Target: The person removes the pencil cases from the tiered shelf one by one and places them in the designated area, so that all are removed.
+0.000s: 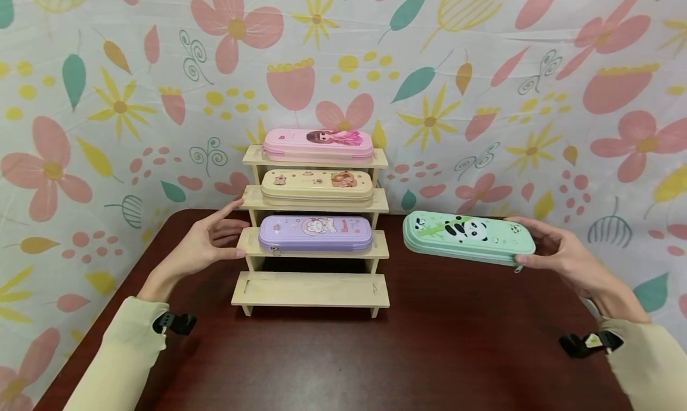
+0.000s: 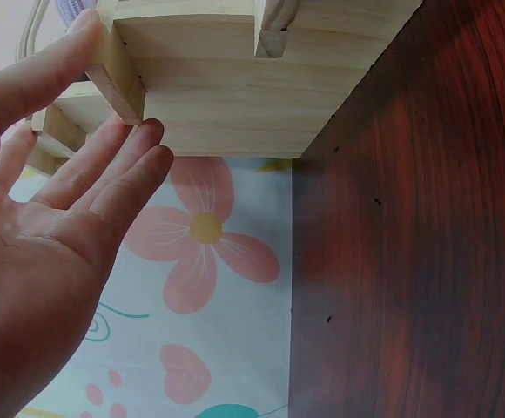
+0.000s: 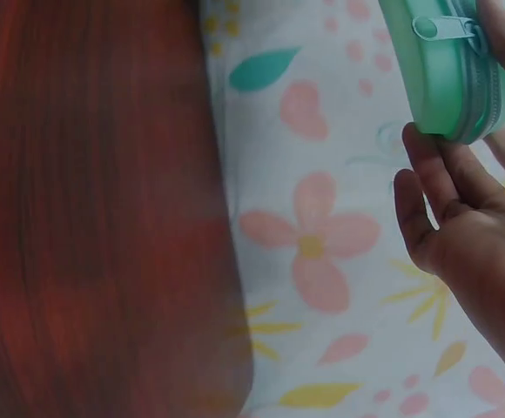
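My right hand [image 1: 563, 256] grips the right end of a mint-green pencil case [image 1: 467, 238] with a panda picture, holding it to the right of a wooden tiered stand [image 1: 311, 289]. In the right wrist view the case's zipper pull [image 3: 444, 28] shows beside my fingers. My left hand [image 1: 206, 241] holds the left end of the stand's second step from the bottom, thumb at the front and fingertips behind. On the three upper steps lie a purple pencil case [image 1: 290, 235], a cream pencil case [image 1: 300, 187] and a pink pencil case [image 1: 290, 142]. The lowest step is bare.
The stand rests on a dark red-brown table [image 1: 322, 363]. Behind the table hangs a flower-patterned cloth [image 1: 429, 53], close to the stand's back. The table's rounded edges show in both wrist views.
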Available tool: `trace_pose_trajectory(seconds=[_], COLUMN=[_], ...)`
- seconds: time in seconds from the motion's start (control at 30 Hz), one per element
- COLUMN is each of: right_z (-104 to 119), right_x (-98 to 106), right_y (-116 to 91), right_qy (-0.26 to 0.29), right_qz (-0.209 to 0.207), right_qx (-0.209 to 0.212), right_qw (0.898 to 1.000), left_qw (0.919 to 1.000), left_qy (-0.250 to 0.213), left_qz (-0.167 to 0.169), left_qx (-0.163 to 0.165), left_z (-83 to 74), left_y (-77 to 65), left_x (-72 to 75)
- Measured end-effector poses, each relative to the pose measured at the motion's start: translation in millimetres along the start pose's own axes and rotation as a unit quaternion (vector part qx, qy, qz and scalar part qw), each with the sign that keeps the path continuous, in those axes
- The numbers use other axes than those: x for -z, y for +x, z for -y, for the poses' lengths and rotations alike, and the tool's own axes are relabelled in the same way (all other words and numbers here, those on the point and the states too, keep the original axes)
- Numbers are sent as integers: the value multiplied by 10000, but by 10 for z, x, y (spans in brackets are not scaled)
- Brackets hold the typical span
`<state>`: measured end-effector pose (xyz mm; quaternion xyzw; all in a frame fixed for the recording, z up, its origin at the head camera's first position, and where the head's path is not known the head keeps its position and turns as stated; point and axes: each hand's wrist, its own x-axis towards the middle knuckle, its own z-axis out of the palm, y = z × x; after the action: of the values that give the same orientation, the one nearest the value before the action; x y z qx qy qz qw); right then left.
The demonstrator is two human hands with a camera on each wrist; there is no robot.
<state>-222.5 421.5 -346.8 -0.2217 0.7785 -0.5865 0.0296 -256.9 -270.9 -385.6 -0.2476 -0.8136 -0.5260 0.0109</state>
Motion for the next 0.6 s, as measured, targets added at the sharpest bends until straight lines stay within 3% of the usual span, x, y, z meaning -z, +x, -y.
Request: trace_pose_trajectory(seconds=[0.27, 0.6], right_z=[-306, -604], right_x=[211, 324], right_y=[71, 193], right_qy=[-585, -1271], right_qz=[51, -56], right_qx=[-441, -1138], right_qw=[9973, 9853], left_qw=[10000, 10000], left_qy=[-44, 10], left_qz=[10, 16], left_qx=[27, 11], left_z=[8, 16], left_y=[-5, 2], left_x=[7, 18])
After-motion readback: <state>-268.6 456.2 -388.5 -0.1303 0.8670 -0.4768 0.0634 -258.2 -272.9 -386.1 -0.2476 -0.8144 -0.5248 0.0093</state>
